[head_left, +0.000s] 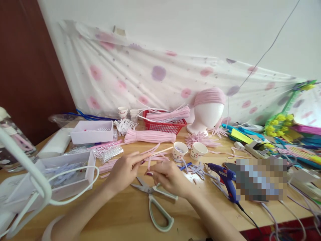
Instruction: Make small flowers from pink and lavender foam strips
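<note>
Pink strip (148,164) sits above the tabletop (120,214), between your left hand (127,169) and right hand (169,175). The right pinches it, seemingly for steadiness; the left's fingers are narrowed, grip unclear. Scissors (149,190) lie spread toward the near edge, presumably for easy reach.

Floral sheet (140,77) along white wall (180,23)

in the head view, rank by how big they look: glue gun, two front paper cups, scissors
1. Scissors, spread open
2. Glue gun
3. Left front cup and right front cup: they look alike, so unranked
</note>
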Available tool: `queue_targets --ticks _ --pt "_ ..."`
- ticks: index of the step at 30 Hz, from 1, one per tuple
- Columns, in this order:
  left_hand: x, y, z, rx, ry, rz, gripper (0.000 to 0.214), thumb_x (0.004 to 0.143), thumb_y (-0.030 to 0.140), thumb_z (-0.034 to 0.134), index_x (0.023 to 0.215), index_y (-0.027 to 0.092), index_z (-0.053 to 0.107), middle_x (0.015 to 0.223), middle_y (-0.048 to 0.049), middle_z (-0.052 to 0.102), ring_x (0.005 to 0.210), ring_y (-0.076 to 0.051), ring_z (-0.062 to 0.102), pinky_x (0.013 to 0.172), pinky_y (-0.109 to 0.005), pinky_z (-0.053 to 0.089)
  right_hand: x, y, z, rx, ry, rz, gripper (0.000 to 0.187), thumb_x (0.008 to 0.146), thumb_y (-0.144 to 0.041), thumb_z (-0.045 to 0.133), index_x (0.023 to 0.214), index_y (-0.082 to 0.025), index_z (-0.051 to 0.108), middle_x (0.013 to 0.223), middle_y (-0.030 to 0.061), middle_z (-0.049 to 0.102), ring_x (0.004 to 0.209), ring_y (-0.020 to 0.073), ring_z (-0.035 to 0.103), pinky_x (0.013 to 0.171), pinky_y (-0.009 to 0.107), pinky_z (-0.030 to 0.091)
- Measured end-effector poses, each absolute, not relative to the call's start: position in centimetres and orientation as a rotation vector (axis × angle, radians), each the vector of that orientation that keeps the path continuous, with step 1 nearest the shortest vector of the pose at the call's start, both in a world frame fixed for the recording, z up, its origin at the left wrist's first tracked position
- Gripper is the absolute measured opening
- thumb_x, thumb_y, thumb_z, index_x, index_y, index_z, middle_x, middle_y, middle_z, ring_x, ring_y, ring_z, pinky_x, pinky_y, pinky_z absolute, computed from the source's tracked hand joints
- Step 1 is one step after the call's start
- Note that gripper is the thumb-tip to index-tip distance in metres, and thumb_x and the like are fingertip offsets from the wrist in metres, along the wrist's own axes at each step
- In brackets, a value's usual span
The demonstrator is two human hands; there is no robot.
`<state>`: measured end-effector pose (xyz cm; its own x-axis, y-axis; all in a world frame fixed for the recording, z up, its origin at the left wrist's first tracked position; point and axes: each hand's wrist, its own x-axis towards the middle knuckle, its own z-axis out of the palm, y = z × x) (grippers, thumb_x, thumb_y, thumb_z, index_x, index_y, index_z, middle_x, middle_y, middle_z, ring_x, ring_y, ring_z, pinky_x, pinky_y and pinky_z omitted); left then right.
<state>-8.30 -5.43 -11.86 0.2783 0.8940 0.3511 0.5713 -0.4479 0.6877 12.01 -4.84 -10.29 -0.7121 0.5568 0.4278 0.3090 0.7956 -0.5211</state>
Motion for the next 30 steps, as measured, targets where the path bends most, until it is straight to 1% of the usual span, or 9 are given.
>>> queue_targets --ticks 5,9,11,13,17,19,22,26,30 --pt "-8.9 -5.3 -11.2 2.184 1.186 0.728 0.043 0.085 0.013 0.046 0.114 0.028 0.073 0.098 -0.0039 0.076 0.088 -0.021 0.068 0.080 -0.029 0.050 14.1 -3.1 -9.4 -0.801 -2.294 0.472 0.029 0.097 -0.024 0.046 0.078 -0.016 0.066 0.057 0.0012 0.059 0.060 0.0148 0.052 0.060 0.025 0.040" --pt "-9.9 -5.2 -10.0 1.999 0.972 0.650 0.035 0.083 0.022 0.054 0.111 0.022 0.075 0.097 -0.0055 0.076 0.086 -0.019 0.068 0.078 -0.026 0.051 15.8 -1.7 -9.0 -0.805 -2.221 0.675 0.032 0.097 -0.031 0.050 0.075 -0.015 0.066 0.060 0.0015 0.059 0.059 0.0135 0.053 0.058 0.024 0.040" --pt "-10.4 -5.2 -9.5 1.912 0.906 0.662 0.034 0.082 0.024 0.058 0.111 0.020 0.075 0.099 -0.0067 0.076 0.085 -0.019 0.068 0.078 -0.027 0.051 16.3 -1.2 -9.1 -0.760 -2.211 0.879 0.036 0.097 -0.036 0.050 0.072 -0.015 0.066 0.061 0.0021 0.060 0.059 0.0133 0.054 0.057 0.024 0.041" --pt "-10.8 -5.2 -9.3 1.822 0.888 0.716 0.035 0.081 0.026 0.060 0.111 0.018 0.074 0.092 -0.0073 0.075 0.078 -0.018 0.067 0.072 -0.026 0.051 16.2 -1.1 -9.4 -0.722 -2.188 1.022 0.039 0.096 -0.040 0.050 0.072 -0.014 0.066 0.061 0.0024 0.061 0.057 0.0133 0.055 0.055 0.024 0.042" --pt "-10.6 -5.1 -9.7 1.672 0.994 0.961 0.046 0.082 0.032 0.060 0.124 0.015 0.065 0.077 -0.0048 0.071 0.059 -0.012 0.056 0.057 -0.024 0.045 14.4 -2.0 -10.2 -0.691 -2.233 0.984 0.036 0.098 -0.035 0.047 0.077 -0.015 0.068 0.058 0.0013 0.061 0.055 0.0128 0.056 0.058 0.024 0.045" --pt "-10.2 -4.9 -10.3 1.659 1.057 1.055 0.051 0.084 0.033 0.058 0.131 0.015 0.060 0.076 -0.0035 0.070 0.054 -0.011 0.052 0.056 -0.024 0.045 13.1 -2.9 -10.5 -0.664 -2.331 0.952 0.032 0.098 -0.028 0.047 0.077 -0.015 0.067 0.060 0.0015 0.063 0.061 0.0133 0.059 0.063 0.024 0.046" --pt "-9.5 -4.7 -11.2 1.705 1.119 1.098 0.048 0.084 0.033 0.056 0.128 0.016 0.064 0.086 -0.0063 0.073 0.063 -0.014 0.059 0.066 -0.027 0.050 12.0 -3.9 -10.7 -0.642 -2.394 0.850 0.033 0.098 -0.023 0.046 0.071 -0.016 0.063 0.060 0.0005 0.062 0.060 0.0121 0.056 0.064 0.023 0.044" --pt "-9.4 -4.3 -12.1 1.724 1.225 1.090 0.046 0.086 0.032 0.051 0.127 0.016 0.065 0.098 -0.0092 0.075 0.079 -0.021 0.066 0.076 -0.032 0.053 12.2 -4.1 -10.8 -0.755 -2.363 0.688 0.031 0.097 -0.026 0.049 0.071 -0.016 0.062 0.058 -0.0004 0.058 0.058 0.0120 0.051 0.059 0.023 0.039" --pt "-9.5 -4.1 -12.3 1.801 1.263 1.041 0.043 0.085 0.028 0.050 0.122 0.018 0.068 0.114 -0.0105 0.073 0.102 -0.025 0.066 0.090 -0.034 0.050 13.0 -3.8 -10.7 -0.785 -2.343 0.416 0.025 0.096 -0.024 0.050 0.077 -0.016 0.065 0.067 0.0037 0.061 0.066 0.0155 0.051 0.063 0.026 0.039"
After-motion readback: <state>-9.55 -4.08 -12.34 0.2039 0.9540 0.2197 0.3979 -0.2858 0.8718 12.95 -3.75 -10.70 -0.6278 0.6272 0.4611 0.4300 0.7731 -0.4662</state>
